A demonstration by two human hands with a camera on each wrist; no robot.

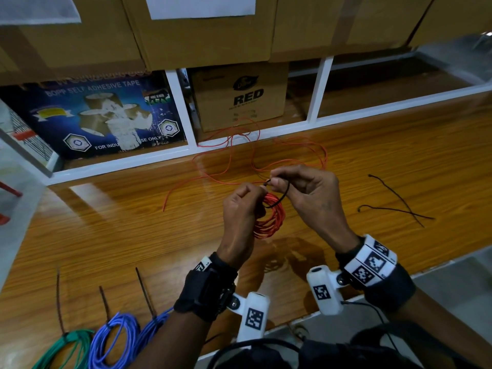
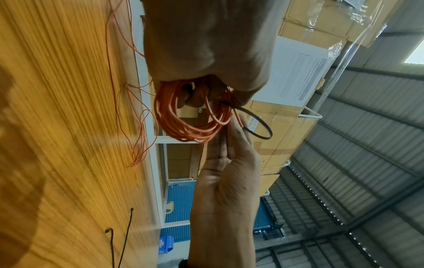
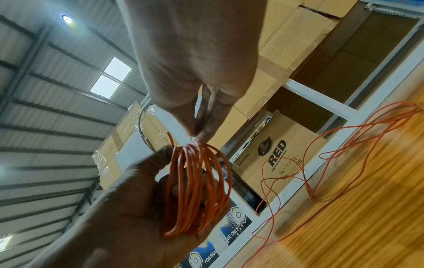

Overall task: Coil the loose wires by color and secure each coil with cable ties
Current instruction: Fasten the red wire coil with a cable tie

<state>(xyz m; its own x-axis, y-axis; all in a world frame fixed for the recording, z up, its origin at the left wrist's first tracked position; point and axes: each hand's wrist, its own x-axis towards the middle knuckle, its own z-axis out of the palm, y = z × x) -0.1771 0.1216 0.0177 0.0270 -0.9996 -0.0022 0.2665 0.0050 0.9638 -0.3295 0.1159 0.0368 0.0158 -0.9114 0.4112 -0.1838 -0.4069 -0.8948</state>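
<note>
Left wrist: black strap (image 1: 206,291), white camera mount (image 1: 253,315) with square code marker.
Right wrist: black cuff (image 1: 391,288), white marker band (image 1: 372,259), white mount (image 1: 324,291), thin black cable.

Cable tie (image 1: 280,198): head end buried under the right hand's fingertips (image 1: 274,182); closure not readable.
Orange coil (image 1: 269,219): near side hidden inside the left hand (image 1: 241,213), behind its curled fingers.
Green coil (image 1: 65,348): cut off by the frame edge.
Wooden table (image 3: 367,226): grain motion-blurred beyond the fingers.
</note>
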